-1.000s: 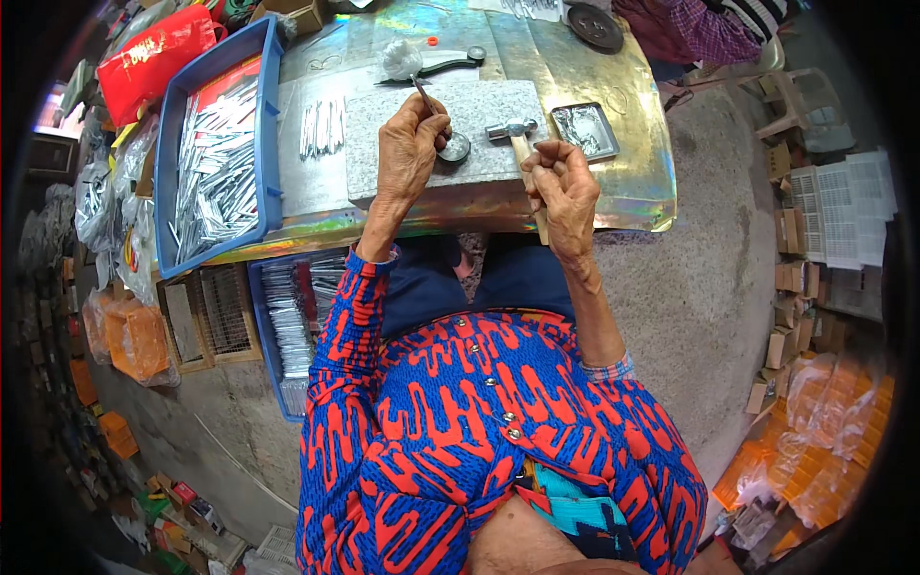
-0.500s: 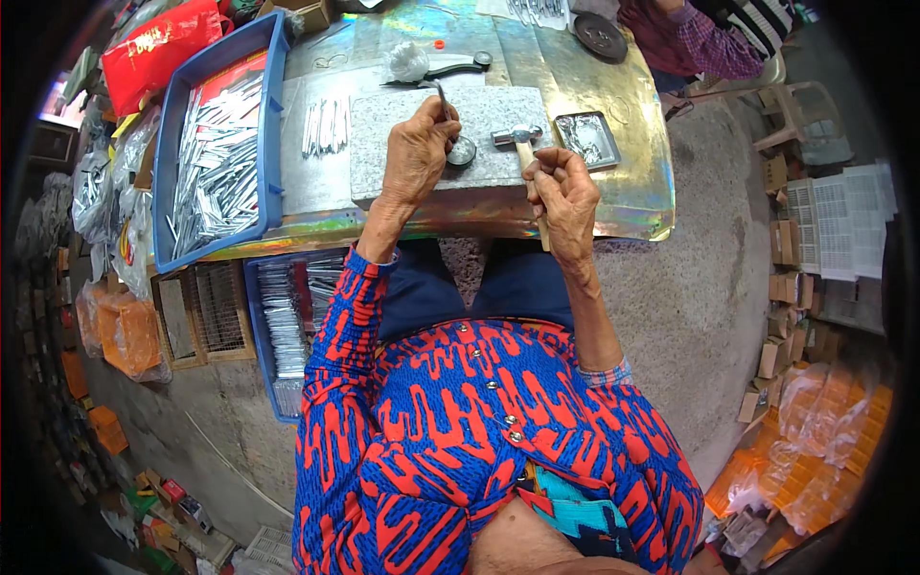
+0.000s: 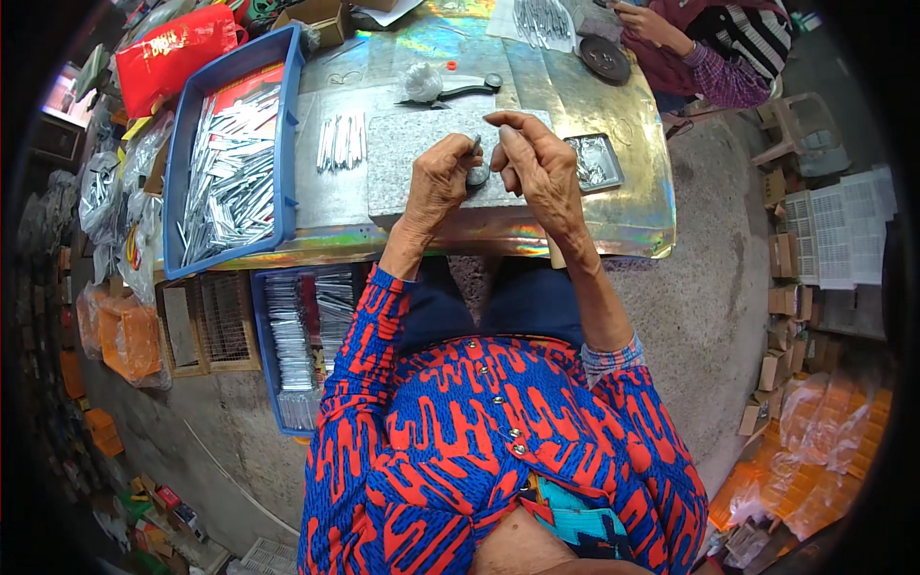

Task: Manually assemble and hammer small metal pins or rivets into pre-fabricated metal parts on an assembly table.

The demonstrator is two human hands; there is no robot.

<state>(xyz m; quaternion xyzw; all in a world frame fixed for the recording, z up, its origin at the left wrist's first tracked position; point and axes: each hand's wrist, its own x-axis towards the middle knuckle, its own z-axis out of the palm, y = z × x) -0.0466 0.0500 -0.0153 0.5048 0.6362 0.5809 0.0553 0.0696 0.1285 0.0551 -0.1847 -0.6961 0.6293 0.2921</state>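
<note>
Metal pieces are the work in hand: one thin piece [image 3: 475,144] stands pinched in the left hand [image 3: 436,182], over a small dark round block [image 3: 477,175] on the grey stone slab [image 3: 422,153].

Ordered largest to smallest:

1. Table [image 3: 632,206], one, with an iridescent foil-like top, across 12 o'clock of the view.
2. Blue bin [image 3: 287,125], one, at 10 o'clock on the table, heaped with silvery metal strips too many to count. A second blue bin [image 3: 261,355] sits below the table edge at 8 o'clock.
3. Stone slab, one, at the table's middle.
4. Small square metal tray [image 3: 596,161], one, at 3 o'clock of the hands, holding small shiny parts.
5. Loose row of metal pieces [image 3: 340,141] at 9 o'clock of the hands; the number cannot be told.
6. Hands, two. Left fingers [image 3: 458,158] are closed on the thin piece, its long axis near upright, tip toward 12 o'clock. The right hand [image 3: 541,172] is just beside it at 3 o'clock, its fingers [image 3: 513,123] curled and half open, holding nothing that shows. The left hand is the nearer to the piece and the block.

A co-worker's hand [image 3: 644,21] works at 1 o'clock, well apart.
</note>
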